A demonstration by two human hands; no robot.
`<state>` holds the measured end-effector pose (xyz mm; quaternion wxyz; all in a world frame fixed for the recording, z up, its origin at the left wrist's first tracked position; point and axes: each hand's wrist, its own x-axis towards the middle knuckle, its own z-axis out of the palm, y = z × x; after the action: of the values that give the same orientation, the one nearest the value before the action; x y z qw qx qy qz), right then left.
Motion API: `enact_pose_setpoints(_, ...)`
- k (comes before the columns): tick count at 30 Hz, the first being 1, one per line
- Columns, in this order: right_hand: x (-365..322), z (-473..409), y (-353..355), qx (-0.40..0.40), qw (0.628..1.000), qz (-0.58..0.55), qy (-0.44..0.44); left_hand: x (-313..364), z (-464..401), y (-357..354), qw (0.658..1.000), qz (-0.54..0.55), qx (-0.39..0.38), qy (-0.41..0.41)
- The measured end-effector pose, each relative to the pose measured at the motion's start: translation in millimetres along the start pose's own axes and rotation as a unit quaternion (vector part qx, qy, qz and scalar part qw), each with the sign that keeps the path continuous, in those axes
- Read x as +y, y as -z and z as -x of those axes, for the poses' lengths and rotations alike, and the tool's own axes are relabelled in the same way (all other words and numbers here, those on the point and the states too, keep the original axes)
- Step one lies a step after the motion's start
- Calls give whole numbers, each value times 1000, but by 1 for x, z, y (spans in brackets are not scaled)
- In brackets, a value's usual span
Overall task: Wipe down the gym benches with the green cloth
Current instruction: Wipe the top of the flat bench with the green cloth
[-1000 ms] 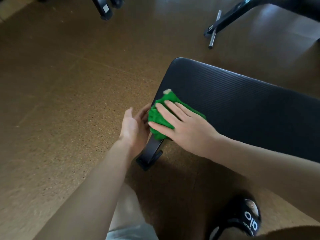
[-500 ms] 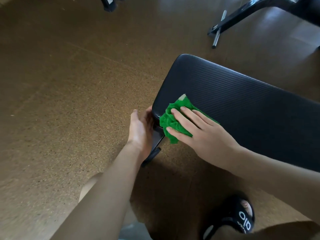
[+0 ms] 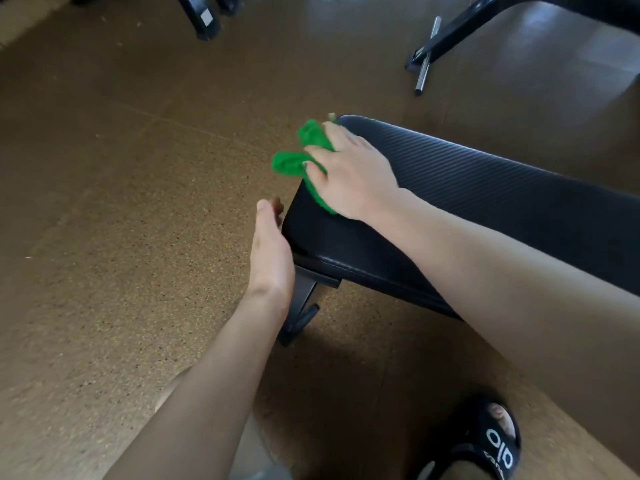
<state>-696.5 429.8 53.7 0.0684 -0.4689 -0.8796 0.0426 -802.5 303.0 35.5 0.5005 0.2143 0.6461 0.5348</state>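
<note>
Green cloth (image 3: 294, 157) slid to bench (image 3: 485, 188) end, right hand (image 3: 349, 174) pressing

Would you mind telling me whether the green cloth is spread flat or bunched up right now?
Bunched up. The green cloth sits in crumpled lumps under the right hand, overhanging the bench pad end.

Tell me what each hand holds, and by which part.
Neither grips anything. Right hand presses flat on the crumpled green cloth's middle; left hand rests open against the black padded bench's end.

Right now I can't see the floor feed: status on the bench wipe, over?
Right hand flat on green cloth, bench pad end. Left hand open against pad edge. Nothing obstructing.
</note>
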Motion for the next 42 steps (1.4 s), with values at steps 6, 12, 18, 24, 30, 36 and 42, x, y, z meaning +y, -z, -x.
enact_pose_setpoints(6,80,70,19,1,979,-8,-205,6,8,-24,906,-389,-4,-166)
enact_pose_setpoints(12,23,94,21,-6,971,4,-238,2,7,-25,894,-414,-2,-173)
enact_pose_setpoints(18,-16,118,12,3,999,-1,-44,-1,6,-21,881,-433,-2,-191)
enact_pose_setpoints(24,69,216,33,42,956,17,-288,-9,4,-21,856,-470,24,-216)
enact_pose_setpoints(30,28,161,23,59,947,5,-316,-10,2,-23,880,-420,25,-220)
enact_pose_setpoints(36,-2,189,13,9,995,18,-94,-9,5,-18,889,-403,8,-216)
enact_pose_setpoints(42,60,219,28,27,976,41,-210,-4,7,-15,930,-322,-23,-173)
